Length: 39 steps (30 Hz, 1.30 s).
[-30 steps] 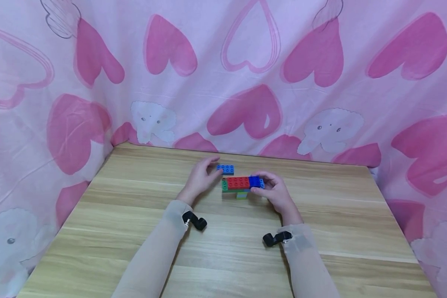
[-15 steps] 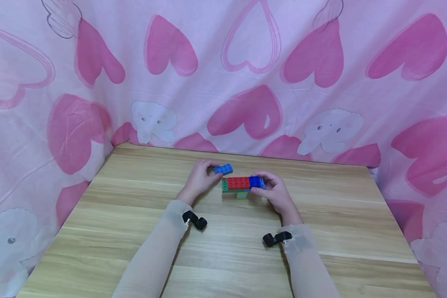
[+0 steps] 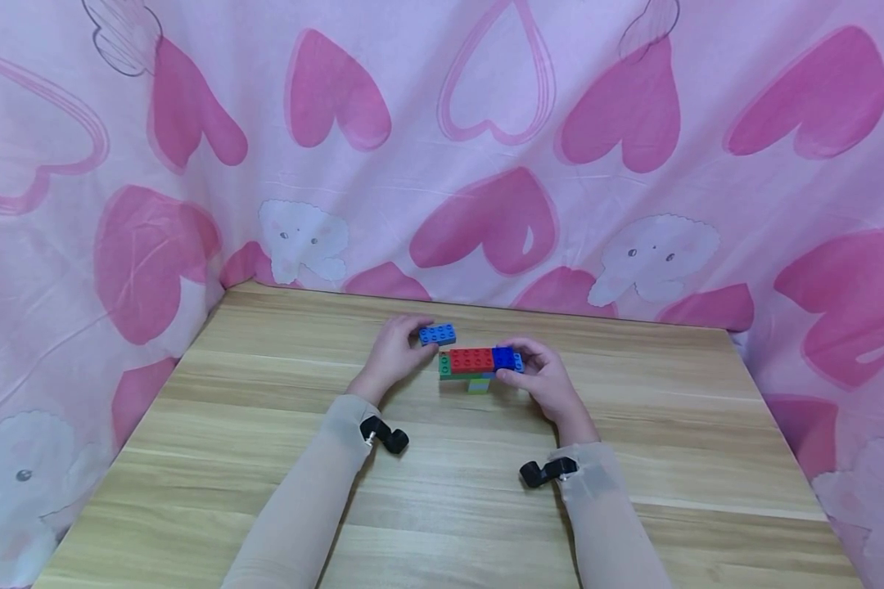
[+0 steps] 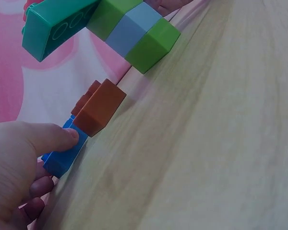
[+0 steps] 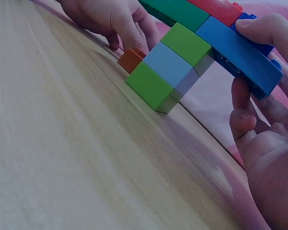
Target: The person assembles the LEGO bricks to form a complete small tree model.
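Note:
My left hand (image 3: 392,356) pinches a blue studded toy brick (image 3: 438,334) near the table's back, thumb pressed on its near side. Beside it in the left wrist view is an orange-brown brick (image 4: 103,106); whether the two are joined I cannot tell, and the head view hides the brown one. Close by stands a T-shaped brick build: a red brick (image 3: 471,360) and dark blue brick (image 3: 503,360) lie over a green brick (image 4: 62,28) and a lighter blue brick (image 5: 237,55), on a column of light green and grey-blue bricks (image 5: 170,67). My right hand (image 3: 548,383) grips its blue right end.
The wooden table (image 3: 457,499) runs back to a pink curtain (image 3: 383,188) with hearts, which also hangs along both sides. A black wrist camera (image 3: 385,435) sits on the left sleeve, another black camera (image 3: 548,472) on the right.
My left hand has taken hold of the blue brick and drawn it slightly to the left; it tilted, then levelled partly. The right hand and the build have stayed in place.

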Each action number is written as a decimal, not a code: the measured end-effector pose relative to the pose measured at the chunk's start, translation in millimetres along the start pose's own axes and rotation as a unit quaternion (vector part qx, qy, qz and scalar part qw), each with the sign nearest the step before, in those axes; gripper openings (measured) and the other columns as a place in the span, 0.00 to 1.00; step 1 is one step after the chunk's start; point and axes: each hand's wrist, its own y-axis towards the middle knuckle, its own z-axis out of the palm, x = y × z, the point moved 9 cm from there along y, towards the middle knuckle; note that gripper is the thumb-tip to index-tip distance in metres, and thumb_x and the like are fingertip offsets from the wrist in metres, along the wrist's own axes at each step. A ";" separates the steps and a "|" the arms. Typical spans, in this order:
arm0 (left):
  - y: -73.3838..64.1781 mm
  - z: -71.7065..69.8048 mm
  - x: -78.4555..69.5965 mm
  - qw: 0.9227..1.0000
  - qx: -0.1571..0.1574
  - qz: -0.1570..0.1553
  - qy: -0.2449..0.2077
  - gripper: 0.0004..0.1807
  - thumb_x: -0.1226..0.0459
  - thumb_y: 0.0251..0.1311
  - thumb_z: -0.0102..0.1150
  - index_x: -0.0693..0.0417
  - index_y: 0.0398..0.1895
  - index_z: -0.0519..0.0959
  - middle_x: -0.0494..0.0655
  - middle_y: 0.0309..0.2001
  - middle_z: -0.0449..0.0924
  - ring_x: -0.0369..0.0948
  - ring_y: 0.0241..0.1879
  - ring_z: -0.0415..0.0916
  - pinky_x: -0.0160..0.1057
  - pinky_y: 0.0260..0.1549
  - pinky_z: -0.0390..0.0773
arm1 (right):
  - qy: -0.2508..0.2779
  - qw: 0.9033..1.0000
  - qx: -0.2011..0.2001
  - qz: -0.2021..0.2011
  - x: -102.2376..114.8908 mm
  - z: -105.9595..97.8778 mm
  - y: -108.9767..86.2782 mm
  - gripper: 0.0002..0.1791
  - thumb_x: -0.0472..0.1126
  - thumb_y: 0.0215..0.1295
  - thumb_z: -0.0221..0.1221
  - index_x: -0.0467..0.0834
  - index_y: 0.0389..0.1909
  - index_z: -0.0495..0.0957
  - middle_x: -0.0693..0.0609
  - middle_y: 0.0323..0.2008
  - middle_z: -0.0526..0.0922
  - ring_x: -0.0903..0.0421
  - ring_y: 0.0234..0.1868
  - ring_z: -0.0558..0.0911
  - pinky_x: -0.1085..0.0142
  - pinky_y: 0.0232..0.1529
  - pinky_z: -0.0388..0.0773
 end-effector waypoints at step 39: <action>0.2 -14.6 -10.9 0.994 -0.022 -0.033 -0.105 0.22 0.59 0.73 0.72 0.51 0.67 0.84 0.50 0.56 0.84 0.48 0.50 0.82 0.50 0.53 0.85 | 0.011 1.000 -0.001 -0.007 -0.7 -0.2 0.2 0.23 0.21 0.62 0.71 0.31 0.58 0.81 0.48 0.52 0.85 0.56 0.50 0.85 0.67 0.53 0.86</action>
